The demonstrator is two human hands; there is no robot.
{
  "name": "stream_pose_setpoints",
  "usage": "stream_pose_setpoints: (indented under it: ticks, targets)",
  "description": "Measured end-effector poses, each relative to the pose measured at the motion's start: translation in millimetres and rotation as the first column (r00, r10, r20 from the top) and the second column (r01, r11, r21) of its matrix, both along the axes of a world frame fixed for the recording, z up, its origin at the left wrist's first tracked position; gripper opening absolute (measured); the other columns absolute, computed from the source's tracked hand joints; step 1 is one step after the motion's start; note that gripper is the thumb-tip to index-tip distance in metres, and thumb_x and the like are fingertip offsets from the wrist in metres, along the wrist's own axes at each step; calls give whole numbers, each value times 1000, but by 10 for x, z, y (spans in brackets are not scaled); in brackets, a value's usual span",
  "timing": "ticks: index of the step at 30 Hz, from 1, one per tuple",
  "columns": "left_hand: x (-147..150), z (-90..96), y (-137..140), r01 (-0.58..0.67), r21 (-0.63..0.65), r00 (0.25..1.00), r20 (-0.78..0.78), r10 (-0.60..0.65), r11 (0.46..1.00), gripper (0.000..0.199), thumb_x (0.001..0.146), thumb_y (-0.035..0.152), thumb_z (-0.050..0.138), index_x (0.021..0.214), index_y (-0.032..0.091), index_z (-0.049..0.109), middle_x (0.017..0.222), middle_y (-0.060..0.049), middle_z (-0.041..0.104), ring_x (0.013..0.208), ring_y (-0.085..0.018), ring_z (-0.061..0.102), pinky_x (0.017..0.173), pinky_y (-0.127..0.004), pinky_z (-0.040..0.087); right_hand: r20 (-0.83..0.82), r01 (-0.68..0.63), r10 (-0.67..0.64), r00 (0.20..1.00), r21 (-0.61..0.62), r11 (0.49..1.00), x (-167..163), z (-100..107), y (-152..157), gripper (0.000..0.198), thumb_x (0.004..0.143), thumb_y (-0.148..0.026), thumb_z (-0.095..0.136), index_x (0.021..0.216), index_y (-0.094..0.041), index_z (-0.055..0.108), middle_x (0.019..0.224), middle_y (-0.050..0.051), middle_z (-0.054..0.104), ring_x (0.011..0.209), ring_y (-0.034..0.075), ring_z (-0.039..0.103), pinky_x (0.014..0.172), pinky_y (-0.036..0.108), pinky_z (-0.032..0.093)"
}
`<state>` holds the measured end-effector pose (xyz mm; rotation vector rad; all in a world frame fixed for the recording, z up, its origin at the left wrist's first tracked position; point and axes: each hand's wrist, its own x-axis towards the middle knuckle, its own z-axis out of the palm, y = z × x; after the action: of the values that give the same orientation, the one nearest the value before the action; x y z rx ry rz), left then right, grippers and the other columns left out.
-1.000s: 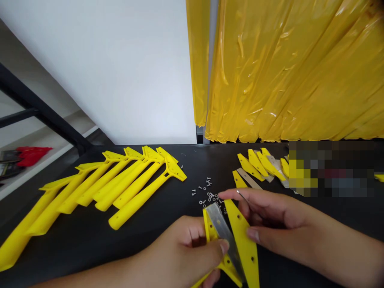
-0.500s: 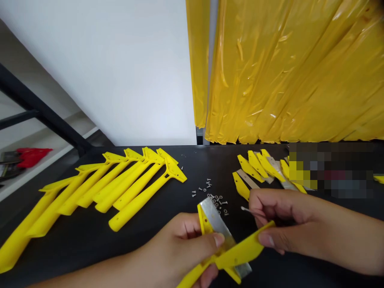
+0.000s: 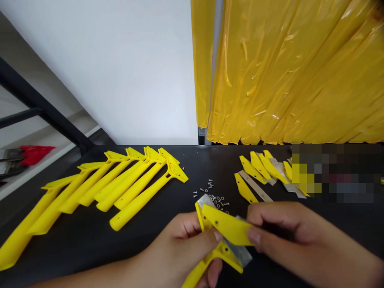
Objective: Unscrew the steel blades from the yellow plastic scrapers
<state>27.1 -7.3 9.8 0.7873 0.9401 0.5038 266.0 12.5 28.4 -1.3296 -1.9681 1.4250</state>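
Observation:
My left hand (image 3: pixel 186 244) is closed round the head of a yellow plastic scraper handle (image 3: pixel 229 256). A flat metal blade (image 3: pixel 242 254) lies along that head, with my left thumb pressing on it. My right hand (image 3: pixel 288 232) pinches one end of a yellow cover plate (image 3: pixel 229 227) with holes in it. The plate is held over the blade, its far end by the upper end of the handle's head; whether it touches the blade I cannot tell. Beyond both hands, several small screws and nuts (image 3: pixel 218 200) lie scattered on the black table (image 3: pixel 150 244).
Several yellow scraper handles (image 3: pixel 141 198) lie in a slanted row on the left. More yellow cover plates (image 3: pixel 245 191) and metal blades (image 3: pixel 256 187) lie at the right. Yellow plastic sheeting (image 3: pixel 294 80) and a white panel (image 3: pixel 126 72) stand behind the table.
My right hand has turned the cover plate, so its free end now points up and left over the blade. A thin metal piece seen by my right fingers earlier no longer shows clearly.

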Motion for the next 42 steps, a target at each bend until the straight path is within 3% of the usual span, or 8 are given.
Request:
stream_pose_setpoints:
  ticks: [3,12,23,29,35,38,40,42]
  targets:
    - [32,-2,8,-7,9,1000,0,7,1000,43,91,55,67,67,19,65,47,3,55,33,-7,41,32,-16,28,82,-119,123,989,-51,992,-90,-89,-73,37,102,-48,52,77,-22,57,74,1,58,72,17,51,60,28,36]
    - [-3,23,-19,-47,16,997,60,46,999,36,96,46,58,77,17,67,57,0,61,36,-7,42,32,-15,31,-84,-61,45,995,-201,978,-151,-73,1,44,98,-59,57,76,-21,58,76,0,57,78,18,50,72,31,39]
    - [-11,8,-33,47,82,998,-33,-45,996,49,86,66,73,94,20,58,70,2,61,44,-5,43,37,-13,33,-84,-57,46,995,-126,990,-144,-159,-10,45,98,-55,66,72,-20,56,72,-3,51,71,14,47,65,26,39]
    - [50,-7,-54,63,112,995,-86,-53,992,38,94,58,65,94,21,57,69,3,59,42,-4,40,37,-14,28,-46,-59,51,998,-184,981,-169,-198,-10,42,94,-56,71,76,-20,60,71,-3,51,70,14,45,60,26,35]
    - [9,95,-28,163,191,971,-208,-122,968,30,101,46,52,86,21,56,65,4,55,44,-7,40,39,-18,32,-97,33,-39,994,-62,998,-114,-53,-23,36,103,-51,59,81,-22,57,76,-2,52,73,15,46,65,26,39]
    - [-55,258,-20,395,514,863,-493,-115,761,28,105,34,49,90,19,67,79,-1,66,71,-14,63,66,-22,54,-160,-52,25,987,-171,984,-87,25,-65,41,99,-61,63,84,-22,61,75,-1,52,72,15,45,62,27,36]
    - [-87,352,-38,612,629,708,-706,23,480,30,103,22,50,126,20,69,108,-7,76,95,-22,72,88,-32,59,-270,-145,62,961,-298,943,-105,23,-123,48,93,-70,66,90,-22,65,77,-1,52,72,15,44,62,27,35]
    - [-100,391,-74,834,512,476,-856,201,205,56,99,12,52,155,17,52,118,-13,76,95,-29,75,82,-40,64,-358,-171,9,934,-425,889,-152,-25,-201,54,87,-75,70,88,-22,65,75,-2,49,71,14,41,62,26,34]
